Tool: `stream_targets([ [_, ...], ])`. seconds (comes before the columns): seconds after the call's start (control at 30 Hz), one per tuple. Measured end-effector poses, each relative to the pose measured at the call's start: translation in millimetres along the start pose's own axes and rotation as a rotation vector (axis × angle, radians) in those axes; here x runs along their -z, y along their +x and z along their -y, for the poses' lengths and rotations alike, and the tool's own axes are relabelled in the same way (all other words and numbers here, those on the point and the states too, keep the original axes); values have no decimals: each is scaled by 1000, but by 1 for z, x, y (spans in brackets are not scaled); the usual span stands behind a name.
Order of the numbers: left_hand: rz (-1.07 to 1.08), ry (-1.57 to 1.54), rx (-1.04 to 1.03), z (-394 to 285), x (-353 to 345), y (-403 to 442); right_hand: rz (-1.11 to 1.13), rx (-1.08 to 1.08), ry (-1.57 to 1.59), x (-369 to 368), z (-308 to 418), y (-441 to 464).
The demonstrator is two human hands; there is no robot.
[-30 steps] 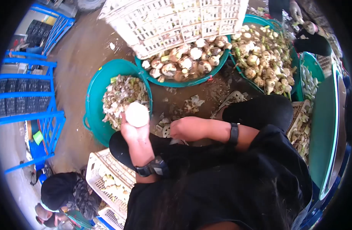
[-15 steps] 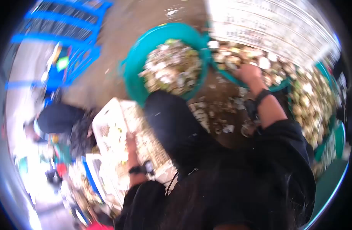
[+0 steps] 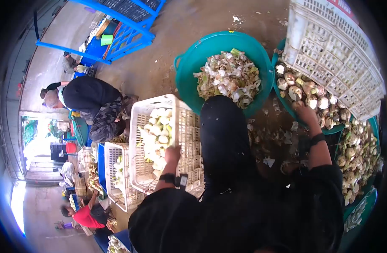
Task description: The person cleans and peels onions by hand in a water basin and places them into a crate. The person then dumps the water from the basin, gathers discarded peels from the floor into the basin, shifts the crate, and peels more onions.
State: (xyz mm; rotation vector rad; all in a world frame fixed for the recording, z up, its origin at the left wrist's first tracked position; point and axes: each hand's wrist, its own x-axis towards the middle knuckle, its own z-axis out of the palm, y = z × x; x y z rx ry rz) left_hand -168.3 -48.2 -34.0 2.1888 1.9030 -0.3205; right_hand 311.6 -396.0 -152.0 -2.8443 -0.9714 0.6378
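Observation:
My left hand (image 3: pixel 173 155) is closed at the near rim of a white plastic crate (image 3: pixel 136 110), which holds peeled white onions (image 3: pixel 159 130). A dark strap with a small device sits on that wrist. My right hand (image 3: pixel 306 111) reaches into a green tub (image 3: pixel 288 110) of unpeeled onions (image 3: pixel 295 92). Its fingers are curled down on an onion at the tub's near side, their tips partly hidden. A dark band circles the right wrist.
A green tub (image 3: pixel 188 80) of onion peelings (image 3: pixel 229 78) stands ahead, beyond my dark-covered knee (image 3: pixel 223 126). Another white crate (image 3: pixel 349 55) leans over the onion tub. More onions (image 3: pixel 356 156) lie at right. A bent-over person (image 3: pixel 92 97) and a person in red (image 3: pixel 87 217) are at left.
The view has turned and steadied, so the scene appears shifted rightward. My left hand stays at the crate rim, and my right hand stays among the onions in the tub.

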Motion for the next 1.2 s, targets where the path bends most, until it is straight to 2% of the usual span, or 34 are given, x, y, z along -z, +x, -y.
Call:
stream_targets([
  [0.07, 159, -70, 24, 13, -11, -12, -82, 160, -80, -27, -31, 11],
  [0.1, 174, -79, 40, 17, -12, -20, -127, 134, 43, -38, -47, 8],
  [0.13, 206, -58, -77, 16, -7, -28, -174, 105, 164, -34, -47, -1],
  [0.17, 233, -39, -199, 10, -1, -34, -167, 114, 148, -27, -50, -8],
  [0.2, 201, -49, -129, -3, 7, -34, -120, -18, 362, -2, -38, -29],
  [0.23, -10, -158, -222, -50, 46, -63, -77, -163, 576, 16, -21, -50],
  [0.27, -329, -223, -520, -87, 64, -71, -335, 125, 642, 19, -6, -72],
  [0.3, -445, -427, -776, -131, 84, -85, -596, 407, 681, 23, 5, -95],
  [0.33, -66, -839, -766, -176, 102, -107, -334, 187, 784, 36, 12, -116],
  [0.37, 152, -953, -828, -213, 92, -116, -224, 128, 972, 75, 53, -147],
  [0.4, 389, -875, -788, -247, 77, -119, -232, -20, 1107, 79, 71, -160],
  [0.43, 642, -893, -704, -278, 60, -140, -219, 79, 1170, 89, 84, -172],
  [0.47, 886, -880, -607, -304, 46, -161, -326, 153, 1044, 87, 94, -184],
  [0.5, 903, -820, -680, -320, 34, -176, -452, 193, 1036, 84, 104, -193],
  [0.53, 915, -757, -744, -329, 18, -188, -293, 57, 1025, 91, 109, -202],
  [0.57, 832, -790, -936, -335, -1, -189, -387, 45, 742, 100, 109, -211],
  [0.6, 867, -836, -916, -339, -8, -195, -464, 34, 638, 86, 105, -213],
  [0.67, 946, -895, -1005, -341, -26, -196, -434, -11, 490, 83, 104, -220],
  [0.73, 945, -883, -978, -346, -20, -202, -409, -93, 457, 78, 109, -219],
  [0.77, 995, -870, -879, -347, -9, -208, -444, -103, 452, 79, 111, -217],
  [0.8, 915, -830, -956, -347, -17, -204, -439, -146, 468, 74, 112, -212],
  [0.87, 850, -807, -963, -350, -33, -191, -453, -147, 545, 69, 109, -204],
  [0.9, 900, -755, -885, -352, -28, -191, -453, -157, 550, 64, 107, -199],
  [0.93, 904, -747, -888, -352, -25, -188, -389, -253, 1056, 58, 104, -193],
  [0.97, 1053, -827, -766, -351, -23, -185, -302, -345, 1561, 52, 101, -187],
  [1.0, 1199, -902, -636, -350, -21, -183, -164, -440, 1821, 54, 98, -184],
  [1.07, 1267, -927, -661, -347, -23, -179, 25, -390, 2128, 59, 93, -194],
  [1.1, 1332, -1006, -729, -345, -23, -179, 18, -390, 2133, 58, 91, -196],
  [1.13, 1396, -1085, -796, -344, -21, -177, -3, -259, 2074, 58, 90, -196],
  [1.17, 1416, -976, -886, -345, -18, -168, -22, -130, 2010, 57, 91, -197],
  [1.2, 1478, -912, -864, -348, -15, -163, -24, -128, 2013, 56, 91, -197],
])
